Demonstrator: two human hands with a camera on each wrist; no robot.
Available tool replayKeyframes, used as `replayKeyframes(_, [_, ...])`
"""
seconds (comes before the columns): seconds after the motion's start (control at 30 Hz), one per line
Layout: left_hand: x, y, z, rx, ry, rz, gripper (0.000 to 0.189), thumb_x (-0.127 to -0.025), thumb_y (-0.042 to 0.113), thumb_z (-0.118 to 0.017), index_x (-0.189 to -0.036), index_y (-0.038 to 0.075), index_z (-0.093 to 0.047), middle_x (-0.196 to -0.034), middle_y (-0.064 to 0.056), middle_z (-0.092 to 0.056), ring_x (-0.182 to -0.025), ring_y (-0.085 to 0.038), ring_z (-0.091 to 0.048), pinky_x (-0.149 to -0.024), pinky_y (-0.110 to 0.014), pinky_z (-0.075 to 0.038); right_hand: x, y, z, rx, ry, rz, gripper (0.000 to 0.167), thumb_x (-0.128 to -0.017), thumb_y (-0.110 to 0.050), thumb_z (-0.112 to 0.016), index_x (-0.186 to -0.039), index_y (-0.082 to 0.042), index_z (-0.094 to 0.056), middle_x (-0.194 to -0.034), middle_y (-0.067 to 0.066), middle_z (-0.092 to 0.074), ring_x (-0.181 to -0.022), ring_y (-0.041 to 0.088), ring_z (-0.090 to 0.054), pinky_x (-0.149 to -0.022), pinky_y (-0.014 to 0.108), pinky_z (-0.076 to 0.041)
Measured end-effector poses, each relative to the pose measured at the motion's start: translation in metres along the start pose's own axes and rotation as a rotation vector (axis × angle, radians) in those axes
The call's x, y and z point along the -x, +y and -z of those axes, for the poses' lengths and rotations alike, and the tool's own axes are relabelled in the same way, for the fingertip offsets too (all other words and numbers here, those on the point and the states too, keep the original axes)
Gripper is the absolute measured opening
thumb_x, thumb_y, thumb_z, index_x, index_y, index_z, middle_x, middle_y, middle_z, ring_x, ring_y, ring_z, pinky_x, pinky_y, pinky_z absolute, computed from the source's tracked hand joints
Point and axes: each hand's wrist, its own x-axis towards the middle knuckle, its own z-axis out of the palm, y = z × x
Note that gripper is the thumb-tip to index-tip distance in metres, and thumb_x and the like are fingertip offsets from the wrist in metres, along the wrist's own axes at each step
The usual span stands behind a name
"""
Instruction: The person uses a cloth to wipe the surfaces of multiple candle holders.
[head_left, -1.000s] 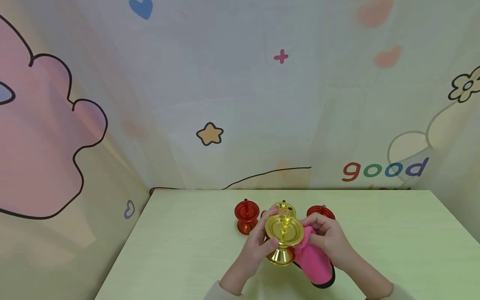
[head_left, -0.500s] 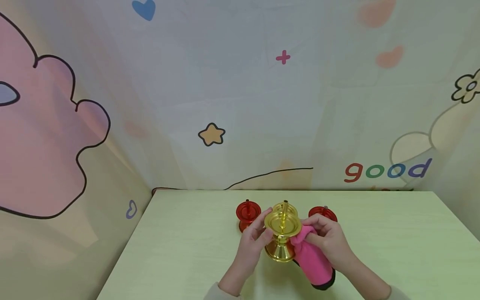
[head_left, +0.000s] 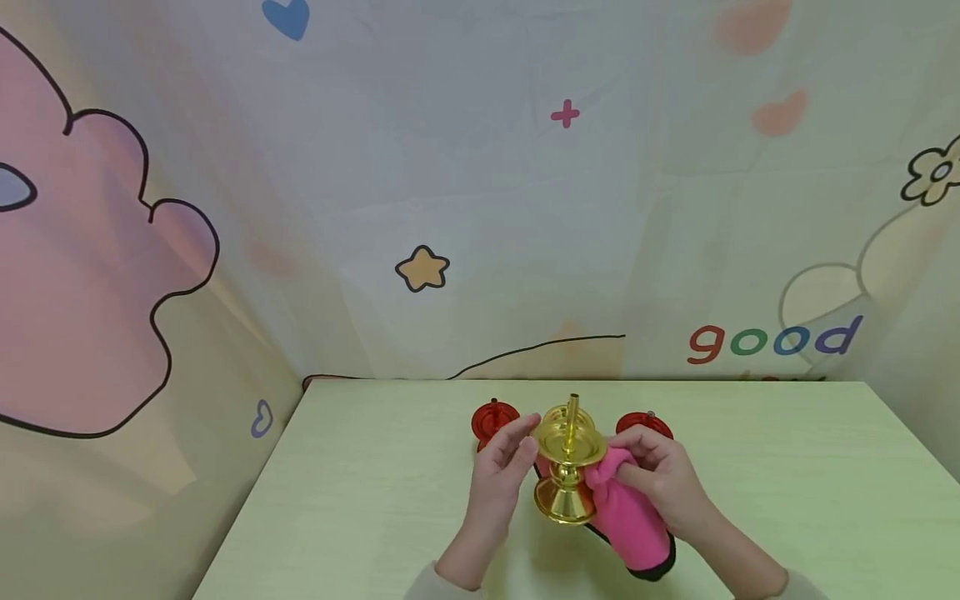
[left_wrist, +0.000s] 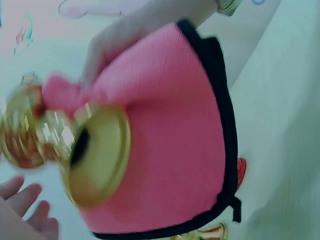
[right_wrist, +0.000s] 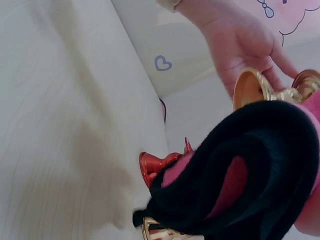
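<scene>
In the head view a gold candlestick, with a round dish and a thin upright tube, is held up over the table. My right hand pinches a bunched pink cloth with black edging against the candlestick's right side, gripping it through the cloth. Beside the left rim is my left hand, its fingers loosely bent. The left wrist view shows those fingers apart from the candlestick, whose flared base faces the camera. The cloth hangs down and hides part of the right fingers.
A red candlestick stands behind my left hand, and another red one behind my right. A second gold candlestick shows between them, mostly covered by the held one. The pale table ends at a printed cloth backdrop.
My left hand held the candlestick's left side and has let go, its thumb now off the rim. The candlestick has turned and tipped slightly, so its tube shows taller. My right hand keeps its hold.
</scene>
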Motion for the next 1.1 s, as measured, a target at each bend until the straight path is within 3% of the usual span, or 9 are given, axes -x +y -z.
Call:
replayKeyframes(0.1, [0.005, 0.002, -0.01, -0.043, 0.109, -0.045, 0.04, -0.09, 0.022, -0.05, -0.126, 0.003, -0.048, -0.129, -0.011, -0.049, -0.114, -0.016, -0.05, -0.093, -0.022, -0.042, 0.0, 0.001, -0.002, 0.05, 0.044, -0.001, 0.025, -0.08, 0.006, -0.055, -0.094, -0.014, -0.062, -0.09, -0.012, -0.066, -0.078, 0.004, -0.06, -0.062, 0.022, -0.051])
replayKeyframes(0.23, [0.008, 0.004, -0.023, -0.087, 0.126, -0.093, 0.052, -0.088, 0.023, -0.055, -0.134, 0.007, -0.037, -0.131, -0.009, -0.047, -0.114, -0.02, -0.049, -0.091, -0.025, -0.044, -0.001, 0.0, -0.006, 0.081, 0.073, 0.023, 0.022, -0.08, 0.008, -0.055, -0.095, -0.007, -0.061, -0.087, -0.011, -0.066, -0.076, 0.004, -0.059, -0.061, 0.022, -0.051])
replayKeyframes(0.37, [0.005, 0.005, -0.028, -0.026, 0.128, -0.122, 0.053, -0.084, 0.02, -0.06, -0.132, 0.009, -0.038, -0.125, -0.01, -0.05, -0.11, -0.015, -0.049, -0.088, -0.02, -0.044, -0.003, -0.002, -0.007, 0.066, 0.071, 0.03, 0.025, -0.08, 0.007, -0.055, -0.095, -0.011, -0.062, -0.087, -0.011, -0.065, -0.076, 0.004, -0.059, -0.062, 0.021, -0.051])
replayKeyframes(0.43, [0.004, 0.006, -0.026, 0.028, 0.069, -0.134, 0.052, -0.086, 0.018, -0.056, -0.132, 0.007, -0.037, -0.127, -0.013, -0.048, -0.112, -0.013, -0.047, -0.091, -0.018, -0.041, -0.003, -0.004, -0.006, 0.046, 0.056, 0.037, 0.028, -0.08, 0.008, -0.055, -0.095, -0.014, -0.062, -0.088, -0.011, -0.065, -0.077, 0.004, -0.06, -0.063, 0.021, -0.051])
replayKeyframes(0.6, [0.0, 0.01, -0.013, 0.166, -0.204, -0.113, 0.058, -0.091, 0.027, -0.045, -0.137, 0.001, -0.02, -0.137, -0.015, -0.035, -0.122, -0.009, -0.039, -0.101, -0.02, -0.032, -0.003, -0.006, 0.0, -0.023, -0.013, 0.062, 0.034, -0.08, 0.012, -0.051, -0.094, -0.017, -0.062, -0.092, -0.011, -0.065, -0.079, 0.004, -0.06, -0.064, 0.02, -0.05])
replayKeyframes(0.7, [-0.003, 0.012, -0.009, 0.187, -0.276, -0.071, 0.056, -0.092, 0.032, -0.042, -0.132, 0.001, -0.018, -0.139, -0.015, -0.033, -0.123, -0.01, -0.039, -0.101, -0.023, -0.033, -0.003, -0.007, 0.002, -0.058, -0.047, 0.064, 0.036, -0.081, 0.012, -0.05, -0.094, -0.019, -0.062, -0.092, -0.01, -0.065, -0.079, 0.004, -0.06, -0.064, 0.019, -0.051])
replayKeyframes(0.8, [-0.004, 0.014, -0.008, 0.152, -0.218, -0.033, 0.051, -0.092, 0.031, -0.044, -0.127, 0.0, -0.024, -0.138, -0.014, -0.035, -0.123, -0.015, -0.04, -0.101, -0.027, -0.034, -0.003, -0.007, 0.002, -0.065, -0.038, 0.053, 0.034, -0.081, 0.011, -0.051, -0.094, -0.019, -0.062, -0.09, -0.009, -0.065, -0.078, 0.005, -0.06, -0.064, 0.019, -0.051])
replayKeyframes(0.97, [0.0, 0.013, -0.013, -0.101, -0.054, -0.045, 0.047, -0.092, 0.03, -0.046, -0.132, 0.007, -0.037, -0.131, -0.009, -0.046, -0.125, -0.021, -0.039, -0.101, -0.04, -0.034, -0.002, -0.006, 0.0, 0.01, 0.052, 0.013, 0.028, -0.08, 0.008, -0.055, -0.092, -0.016, -0.062, -0.09, -0.011, -0.065, -0.078, 0.004, -0.061, -0.063, 0.02, -0.051])
replayKeyframes(1.1, [0.003, 0.014, -0.017, -0.228, -0.017, -0.049, 0.06, -0.085, 0.038, -0.056, -0.135, 0.014, -0.034, -0.125, -0.004, -0.051, -0.118, -0.021, -0.044, -0.095, -0.041, -0.039, -0.002, -0.006, -0.005, 0.109, 0.073, 0.016, 0.021, -0.079, 0.006, -0.058, -0.091, -0.01, -0.062, -0.092, -0.014, -0.065, -0.079, 0.004, -0.06, -0.062, 0.022, -0.052])
